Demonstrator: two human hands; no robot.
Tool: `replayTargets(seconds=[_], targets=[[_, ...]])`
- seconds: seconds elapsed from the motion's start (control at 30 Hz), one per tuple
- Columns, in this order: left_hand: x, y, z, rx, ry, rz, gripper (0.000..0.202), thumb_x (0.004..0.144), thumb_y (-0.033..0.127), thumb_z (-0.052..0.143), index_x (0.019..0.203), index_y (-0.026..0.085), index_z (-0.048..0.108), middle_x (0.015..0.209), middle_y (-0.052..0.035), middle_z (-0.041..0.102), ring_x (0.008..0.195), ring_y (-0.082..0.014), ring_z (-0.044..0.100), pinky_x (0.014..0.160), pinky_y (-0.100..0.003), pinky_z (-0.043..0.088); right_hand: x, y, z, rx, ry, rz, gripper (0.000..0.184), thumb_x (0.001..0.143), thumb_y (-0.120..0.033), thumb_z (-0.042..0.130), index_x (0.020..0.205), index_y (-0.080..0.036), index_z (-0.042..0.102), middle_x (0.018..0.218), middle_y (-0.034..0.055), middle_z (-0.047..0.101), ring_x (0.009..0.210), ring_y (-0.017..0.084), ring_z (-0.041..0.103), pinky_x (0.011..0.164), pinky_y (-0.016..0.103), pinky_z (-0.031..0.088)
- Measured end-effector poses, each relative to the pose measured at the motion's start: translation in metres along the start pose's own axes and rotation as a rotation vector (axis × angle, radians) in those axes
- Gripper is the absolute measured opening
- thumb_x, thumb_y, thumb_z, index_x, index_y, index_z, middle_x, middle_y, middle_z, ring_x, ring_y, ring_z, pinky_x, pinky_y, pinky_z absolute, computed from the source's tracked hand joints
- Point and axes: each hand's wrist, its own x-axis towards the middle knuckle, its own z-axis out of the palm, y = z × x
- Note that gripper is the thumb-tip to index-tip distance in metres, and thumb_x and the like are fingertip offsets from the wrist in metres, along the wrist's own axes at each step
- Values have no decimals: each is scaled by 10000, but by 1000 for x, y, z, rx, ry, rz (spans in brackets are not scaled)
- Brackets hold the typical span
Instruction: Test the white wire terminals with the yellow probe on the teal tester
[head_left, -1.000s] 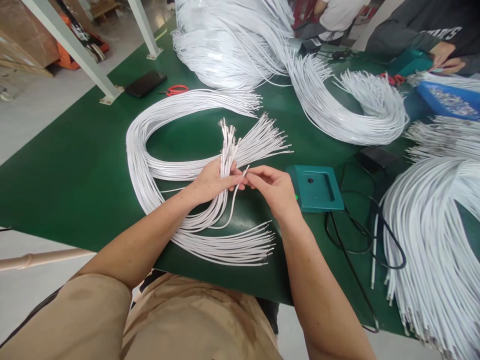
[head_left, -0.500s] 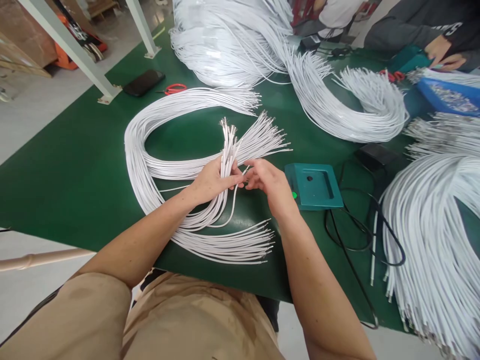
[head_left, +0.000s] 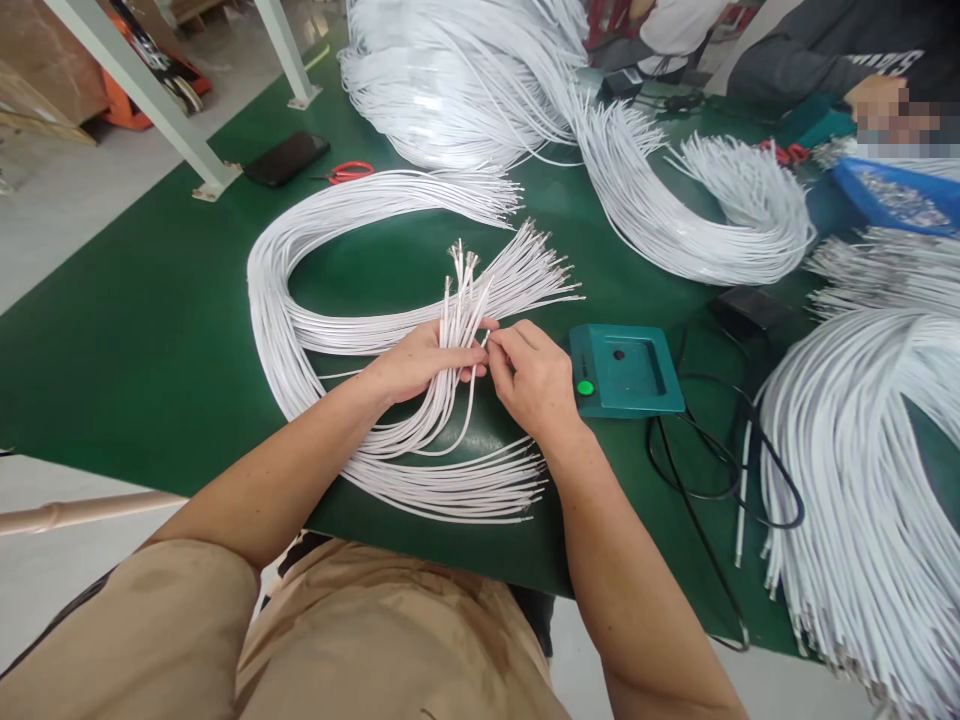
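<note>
A bunch of white wires (head_left: 454,318) stands up through my left hand (head_left: 420,362), whose fingers and thumb are wrapped round it. The bare, metallic ends fan out above the grip. Close beside it, my right hand (head_left: 534,375) is closed in a pinch at the tip of a single white wire (head_left: 472,395) that bows out from the bunch. The fingertips partly hide that tip. The held wires curve down into a larger looped bundle of white wires (head_left: 270,290) on the green table (head_left: 150,370). More loose ends (head_left: 465,490) spread out below my hands.
A teal device with a green button (head_left: 630,370) sits to the right, near a black cable (head_left: 697,490). Large wire bundles (head_left: 862,450) lie right and at the back. Red-handled scissors (head_left: 351,172) and a black phone (head_left: 286,160) lie far left. A co-worker's hand (head_left: 874,98) is at upper right.
My right hand has turned and closed in on the single wire's tip; its fingers were more spread before. The bunch in my left hand has fanned slightly to the right.
</note>
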Motion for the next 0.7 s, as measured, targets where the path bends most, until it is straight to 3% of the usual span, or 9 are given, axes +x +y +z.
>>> replayTargets(seconds=[0.1, 0.2, 0.37, 0.7], targets=[[4, -3, -2, -1, 25, 10, 468, 681, 151, 733, 1134, 125, 616, 705, 4, 634, 636, -97, 623, 578, -200, 455, 1, 4, -6, -183, -41, -53, 282, 951, -241, 368, 897, -184, 639, 875, 98, 635, 853, 223, 538, 747, 328, 366], [6, -6, -2, 117, 50, 39, 475, 692, 168, 726, 1147, 118, 597, 702, -12, 652, 669, -129, 650, 575, -217, 466, 2, 13, -17, -306, -71, 21, 205, 893, -241, 490, 1035, -170, 619, 943, 118, 669, 920, 272, 544, 827, 380, 355], [8, -8, 0, 302, 78, 48, 468, 723, 220, 706, 1166, 130, 585, 733, -33, 687, 670, -140, 655, 585, -239, 489, 4, 26, -27, -376, -254, 72, 123, 831, -172, 539, 902, -175, 640, 751, 75, 679, 778, 239, 583, 966, 425, 317], [12, -13, -2, 357, 53, 57, 494, 736, 259, 706, 1195, 127, 579, 756, -57, 708, 618, -128, 643, 595, -251, 507, 5, 26, -28, -342, -286, 77, 118, 814, -129, 529, 881, -181, 613, 762, 60, 683, 785, 232, 594, 1009, 440, 299]])
